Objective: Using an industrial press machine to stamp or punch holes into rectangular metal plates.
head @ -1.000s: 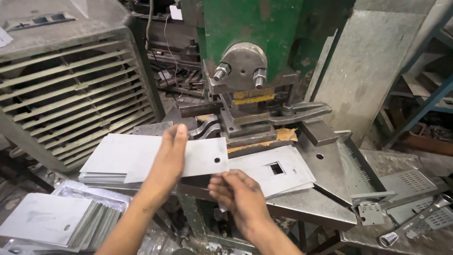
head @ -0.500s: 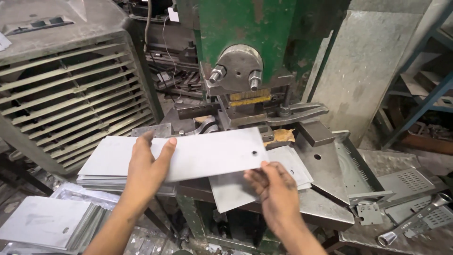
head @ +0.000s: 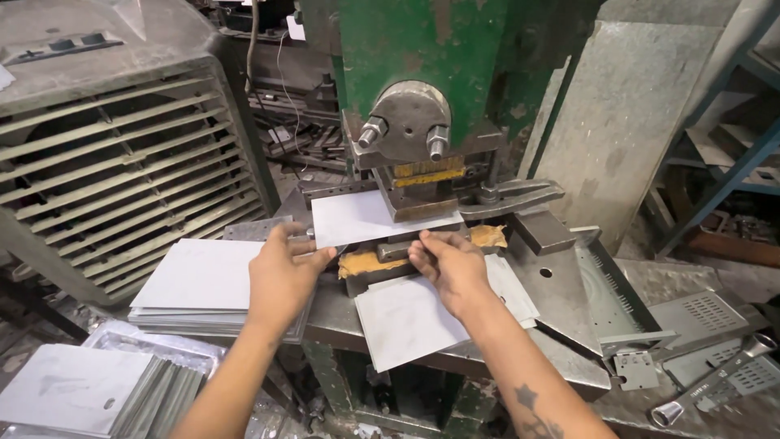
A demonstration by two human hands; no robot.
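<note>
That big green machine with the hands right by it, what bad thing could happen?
Fingers could get pinched: the left hand and right hand hold the metal sheet very close to the green press, under its punching part. The thin sheet edges might also cut bare skin. The loose sheet hanging over the table edge could perhaps slide off.

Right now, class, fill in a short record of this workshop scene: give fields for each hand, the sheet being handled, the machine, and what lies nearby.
left hand: grips the left edge of the metal sheet
right hand: fingers at the sheet's front edge, by the die
metal sheet: flat, pale, pushed under the head of the press
press: green body, grey bolted head
stack of sheets: left of the press, on the bench
punched sheet: lies under the right wrist
fan housing: far left, slatted
</note>
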